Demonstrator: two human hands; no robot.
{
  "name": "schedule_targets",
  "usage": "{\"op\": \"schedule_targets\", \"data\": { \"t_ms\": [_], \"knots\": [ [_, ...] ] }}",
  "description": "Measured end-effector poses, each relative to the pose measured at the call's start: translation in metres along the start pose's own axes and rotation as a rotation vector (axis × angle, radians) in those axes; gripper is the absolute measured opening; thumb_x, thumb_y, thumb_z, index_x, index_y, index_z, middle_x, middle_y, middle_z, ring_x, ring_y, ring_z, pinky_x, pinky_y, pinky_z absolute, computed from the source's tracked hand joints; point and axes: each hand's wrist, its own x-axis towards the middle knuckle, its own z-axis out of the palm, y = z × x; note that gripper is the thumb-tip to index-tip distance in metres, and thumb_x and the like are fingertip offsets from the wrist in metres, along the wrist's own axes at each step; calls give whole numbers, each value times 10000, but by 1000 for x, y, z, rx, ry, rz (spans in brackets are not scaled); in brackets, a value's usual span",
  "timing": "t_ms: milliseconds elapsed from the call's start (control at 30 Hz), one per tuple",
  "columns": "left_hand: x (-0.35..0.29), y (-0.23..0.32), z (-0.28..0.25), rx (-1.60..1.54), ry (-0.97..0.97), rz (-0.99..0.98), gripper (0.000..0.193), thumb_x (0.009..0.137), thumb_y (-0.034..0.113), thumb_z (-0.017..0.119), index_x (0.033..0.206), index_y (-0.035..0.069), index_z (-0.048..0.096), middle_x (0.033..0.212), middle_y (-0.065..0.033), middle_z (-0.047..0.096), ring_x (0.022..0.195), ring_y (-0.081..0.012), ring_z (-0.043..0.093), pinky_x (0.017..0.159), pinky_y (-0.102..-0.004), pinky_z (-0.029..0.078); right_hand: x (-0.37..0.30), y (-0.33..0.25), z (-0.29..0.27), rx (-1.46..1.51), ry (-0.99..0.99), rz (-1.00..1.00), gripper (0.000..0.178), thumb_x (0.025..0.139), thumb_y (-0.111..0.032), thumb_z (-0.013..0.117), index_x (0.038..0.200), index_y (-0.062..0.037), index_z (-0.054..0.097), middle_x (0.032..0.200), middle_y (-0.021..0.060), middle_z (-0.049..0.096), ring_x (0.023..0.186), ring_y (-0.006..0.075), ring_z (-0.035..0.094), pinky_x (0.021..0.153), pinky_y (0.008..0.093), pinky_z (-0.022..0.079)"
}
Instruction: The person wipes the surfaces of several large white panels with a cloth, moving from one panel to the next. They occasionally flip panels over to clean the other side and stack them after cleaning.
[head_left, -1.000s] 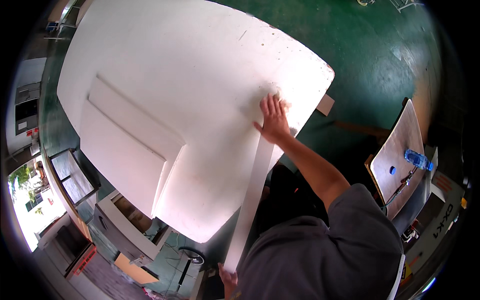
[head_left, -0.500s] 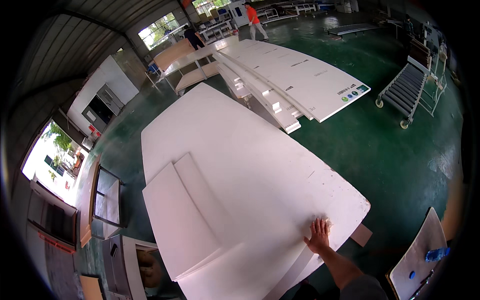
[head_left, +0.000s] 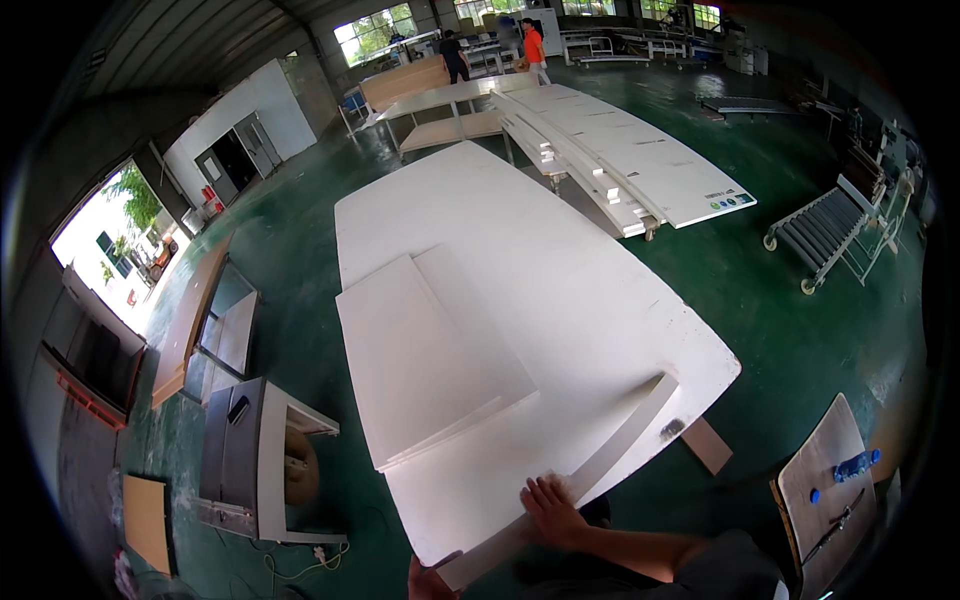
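Observation:
A large white tabletop board (head_left: 600, 300) with rounded corners lies in front of me. Along its near right edge runs a long narrow white strip (head_left: 625, 430), its far end resting on the board. My left hand (head_left: 432, 580), partly cut off by the lower edge, grips the strip's near end at the board's corner. On the strip's middle part lies my right hand (head_left: 555, 510), fingers stretched out and slightly blurred at the tips. Thin white sheets (head_left: 430, 360), overlapping one another, lie on the left half of the board.
Beyond stands a stack of long white panels (head_left: 640, 150). A roller conveyor cart (head_left: 825, 232) is at the right. Near right, a small wooden table (head_left: 825, 460) bears a blue bottle (head_left: 855, 465). A grey cabinet (head_left: 240, 450) stands at the left. Two people are at the back.
My right hand has moved left and nearer, from the board's right side onto the strip. My left hand has come into view at the strip's near end. The whole view has shifted.

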Motion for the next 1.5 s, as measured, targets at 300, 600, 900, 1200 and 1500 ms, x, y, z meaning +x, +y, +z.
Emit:
{"op": "schedule_targets", "data": {
  "t_ms": [300,600,900,1200,1500],
  "knots": [
    [30,21,39,206,-100,-196,718,1033,546,360,1535,32,372,1510,-108,492,1381,-220,457,1243,-470,146,15,-98,-4,85,334,-319,703,966,-401,597,1426,93,400,1515,321,375,1450,444,342,1190,550,274],
    [68,2,27,1090,-75,221,391,1024,340,484,1364,169,572,1336,-33,632,1245,-187,589,1167,-614,224,30,-140,-16,198,412,-550,706,1012,-355,552,1505,85,304,1586,312,283,1502,440,255,1222,560,195],
    [87,2,10,667,-15,193,448,957,431,526,1281,134,611,1299,-53,629,1279,-218,536,1165,-578,228,34,-128,-44,191,347,-484,752,999,-374,547,1531,74,259,1588,323,269,1488,478,261,1209,569,220],
    [92,16,-3,522,-76,144,640,964,522,566,1434,91,510,1426,-122,571,1349,-276,512,1221,-582,59,44,-137,-51,192,384,-521,759,976,-346,579,1545,38,256,1624,292,214,1501,458,246,1225,563,190],
    [89,9,19,794,-149,207,740,986,652,405,1395,50,534,1365,-135,616,1285,-282,563,1202,-570,172,29,-101,-33,265,305,-497,834,921,-389,675,1509,78,311,1611,302,236,1515,439,218,1243,524,178]
  ]
}}
